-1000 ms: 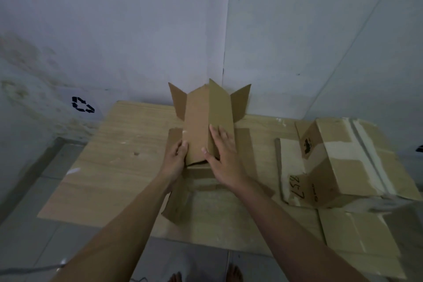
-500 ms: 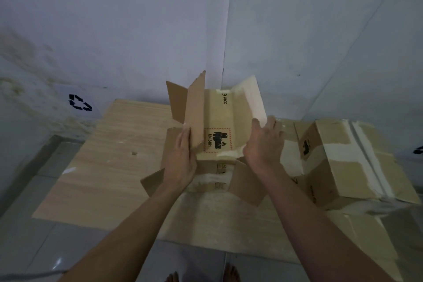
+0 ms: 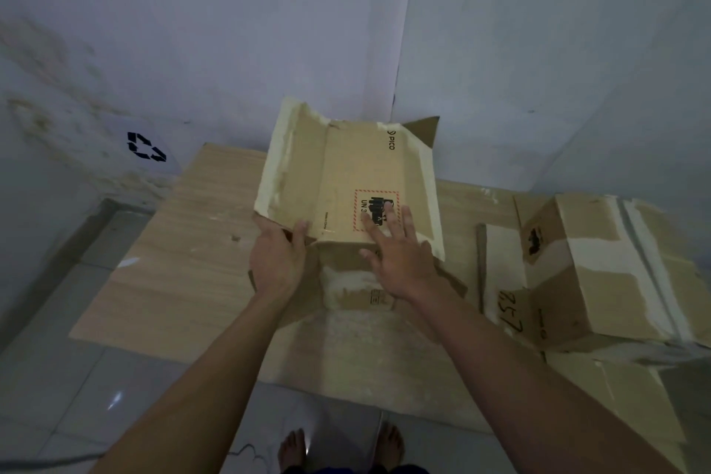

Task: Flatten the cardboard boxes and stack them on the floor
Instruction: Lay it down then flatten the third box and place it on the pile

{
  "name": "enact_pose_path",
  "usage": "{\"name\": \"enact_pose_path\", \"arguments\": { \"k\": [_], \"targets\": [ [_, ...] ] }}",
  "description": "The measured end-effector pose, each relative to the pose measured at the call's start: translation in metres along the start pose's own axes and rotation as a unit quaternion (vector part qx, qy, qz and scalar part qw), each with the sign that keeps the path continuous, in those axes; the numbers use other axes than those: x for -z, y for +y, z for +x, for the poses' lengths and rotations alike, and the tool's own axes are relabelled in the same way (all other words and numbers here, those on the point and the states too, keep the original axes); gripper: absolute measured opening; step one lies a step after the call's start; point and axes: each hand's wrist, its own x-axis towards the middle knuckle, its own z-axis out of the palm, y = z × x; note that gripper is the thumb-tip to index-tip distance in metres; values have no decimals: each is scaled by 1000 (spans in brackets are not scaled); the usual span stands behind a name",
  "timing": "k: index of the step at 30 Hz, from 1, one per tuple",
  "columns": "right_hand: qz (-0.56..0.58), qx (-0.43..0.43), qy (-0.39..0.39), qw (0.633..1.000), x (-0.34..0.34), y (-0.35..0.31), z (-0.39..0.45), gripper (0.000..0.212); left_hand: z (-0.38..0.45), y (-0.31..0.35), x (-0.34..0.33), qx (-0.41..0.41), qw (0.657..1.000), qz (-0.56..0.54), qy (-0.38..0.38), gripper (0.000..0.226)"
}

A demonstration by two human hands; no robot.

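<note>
A brown cardboard box (image 3: 346, 181) with a red-framed label and torn white tape edges stands in the room's corner, its flaps spread wide. My left hand (image 3: 277, 259) grips its near left corner, thumb on top. My right hand (image 3: 398, 256) lies flat, fingers spread, on the labelled panel. The box rests on a large flat sheet of cardboard (image 3: 161, 265) laid on the floor.
A second taped box (image 3: 600, 265), still in shape and marked "257", lies on its side at the right over more flat cardboard (image 3: 623, 392). Grey walls meet just behind the box. Grey floor tiles (image 3: 57, 377) and my bare feet (image 3: 338, 446) are below.
The box has been turned and spread: its labelled panel now faces up with flaps wide. My right hand moved from the right flap onto the label. My left hand shifted to the near left corner.
</note>
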Motion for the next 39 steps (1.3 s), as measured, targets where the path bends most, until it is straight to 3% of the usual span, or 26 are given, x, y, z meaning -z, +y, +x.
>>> {"name": "enact_pose_path", "arguments": {
  "k": [14, 23, 26, 32, 35, 39],
  "targets": [
    [-23, -1, -9, 1000, -6, 1, 27, 72, 30, 13, -8, 7, 998, 60, -36, 74],
    [-27, 27, -5, 999, -17, -26, 25, 79, 31, -12, 4, 15, 995, 99, -11, 81],
    [-30, 17, -28, 999, -16, -17, 52, 85, 50, 0, -5, -3, 993, 111, -32, 81],
    [-33, 5, -96, 995, -28, -4, 86, 76, 81, 8, -26, -35, 981, 164, -96, 76],
    [-27, -1, -104, 994, -39, -5, 87, 76, 91, -1, -31, -49, 977, 184, -94, 58],
    [-26, -21, -129, 991, -52, -4, 86, 77, 95, -9, -30, -148, 956, 246, -60, 32]
  ]
}}
